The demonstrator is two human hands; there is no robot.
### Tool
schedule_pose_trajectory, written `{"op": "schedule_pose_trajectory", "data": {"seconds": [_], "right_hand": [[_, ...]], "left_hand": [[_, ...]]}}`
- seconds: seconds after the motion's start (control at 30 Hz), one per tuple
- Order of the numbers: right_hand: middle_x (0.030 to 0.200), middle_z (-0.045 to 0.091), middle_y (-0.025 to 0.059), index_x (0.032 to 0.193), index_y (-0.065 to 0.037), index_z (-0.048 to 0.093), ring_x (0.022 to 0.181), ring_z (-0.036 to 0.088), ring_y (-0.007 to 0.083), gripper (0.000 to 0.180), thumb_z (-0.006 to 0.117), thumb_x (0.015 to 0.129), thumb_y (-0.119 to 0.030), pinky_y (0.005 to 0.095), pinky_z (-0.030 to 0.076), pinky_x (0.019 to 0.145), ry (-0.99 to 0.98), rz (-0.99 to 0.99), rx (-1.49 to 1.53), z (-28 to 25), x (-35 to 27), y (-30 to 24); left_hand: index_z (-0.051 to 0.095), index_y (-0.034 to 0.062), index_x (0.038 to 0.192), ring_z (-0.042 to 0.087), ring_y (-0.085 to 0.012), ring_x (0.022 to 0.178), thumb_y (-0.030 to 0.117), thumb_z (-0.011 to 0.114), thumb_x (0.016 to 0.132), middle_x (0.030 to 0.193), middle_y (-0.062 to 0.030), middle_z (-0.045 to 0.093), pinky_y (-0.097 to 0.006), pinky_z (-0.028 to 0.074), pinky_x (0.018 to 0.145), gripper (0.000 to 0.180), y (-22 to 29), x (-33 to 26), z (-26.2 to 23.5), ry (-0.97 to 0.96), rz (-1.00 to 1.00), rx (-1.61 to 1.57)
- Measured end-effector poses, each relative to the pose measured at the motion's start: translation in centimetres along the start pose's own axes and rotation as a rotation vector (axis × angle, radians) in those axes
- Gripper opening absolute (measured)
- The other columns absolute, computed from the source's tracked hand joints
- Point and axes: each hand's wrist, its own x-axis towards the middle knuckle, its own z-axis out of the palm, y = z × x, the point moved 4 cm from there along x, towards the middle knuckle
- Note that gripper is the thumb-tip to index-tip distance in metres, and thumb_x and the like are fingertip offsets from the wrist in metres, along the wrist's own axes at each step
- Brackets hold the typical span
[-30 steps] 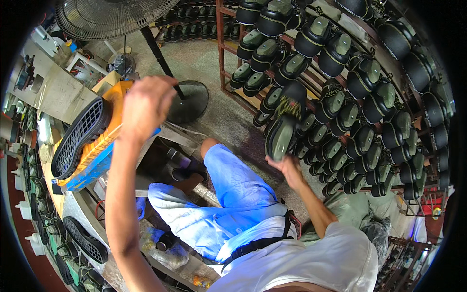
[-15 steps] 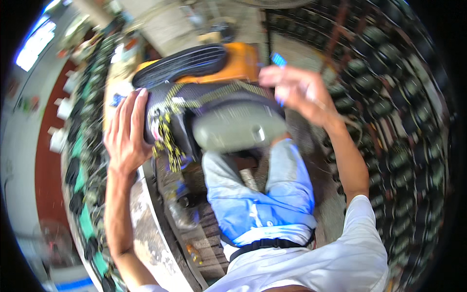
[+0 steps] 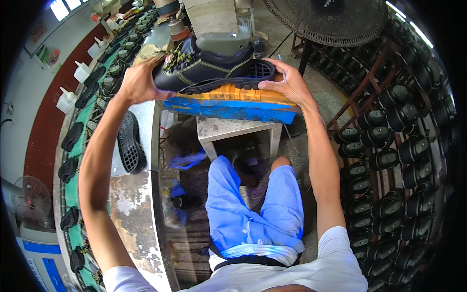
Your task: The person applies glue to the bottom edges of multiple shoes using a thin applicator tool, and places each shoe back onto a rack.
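Observation:
A black shoe upper with yellow stitching and yellow-black laces sits upright on a grey-green last. Beneath it lies a black rubber sole, its gridded heel end showing behind the upper. My left hand wraps round the toe end, thumb low by the sole's edge. At the heel end, my right hand grips the sole between thumb and fingers; a thin pale cord runs over that hand and wrist. Under the sole is a block with an orange top and blue side.
A second black sole lies on the worn bench at left. The block rests over a grey stool. Racks of lasted shoes line the right, a large fan stands far right, and a green conveyor with shoe parts runs along the left.
The shoe has turned upright and moved onto the sole on the block. My right hand, raised and apart before, now grips the heel end; my left hand stays at the toe. The view has shifted.

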Motion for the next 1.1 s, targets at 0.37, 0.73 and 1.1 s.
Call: {"op": "schedule_pose_trajectory", "data": {"seconds": [0.37,0.73,1.1], "right_hand": [[0.132,0.071,0.0156,0.139,0.004,0.063,0.119,0.067,0.0202,0.077,0.097,0.073,-0.018,0.0353,0.051,0.106,-0.102,0.082,0.015,-0.2,1.7,-0.2],[0.138,0.067,0.0188,0.143,0.006,0.058,0.121,0.066,0.0230,0.082,0.095,0.073,-0.017,0.0357,0.051,0.107,-0.126,0.056,-0.033,0.3,2.5,0.5],[0.135,0.069,0.0172,0.141,0.004,0.060,0.119,0.066,0.0213,0.074,0.092,0.076,-0.015,0.0346,0.051,0.105,-0.140,0.068,0.042,0.2,2.9,0.6]], "left_hand": [[0.056,-0.0037,0.147,0.073,-0.0359,0.110,0.064,0.088,0.058,0.122,-0.0256,0.073,-0.042,0.055,0.101,0.116,1.5,4.0,2.5,-0.151,-0.026,-0.187],[0.059,-0.0004,0.146,0.075,-0.0343,0.103,0.068,0.089,0.053,0.119,-0.0237,0.075,-0.041,0.058,0.096,0.120,1.7,3.7,2.8,-0.179,-0.068,-0.153],[0.038,-0.0035,0.159,0.052,-0.0249,0.141,0.020,0.083,0.090,0.152,-0.0182,0.055,-0.040,0.039,0.122,0.086,-4.4,-1.5,6.5,-0.234,-0.085,-1.242]]}}
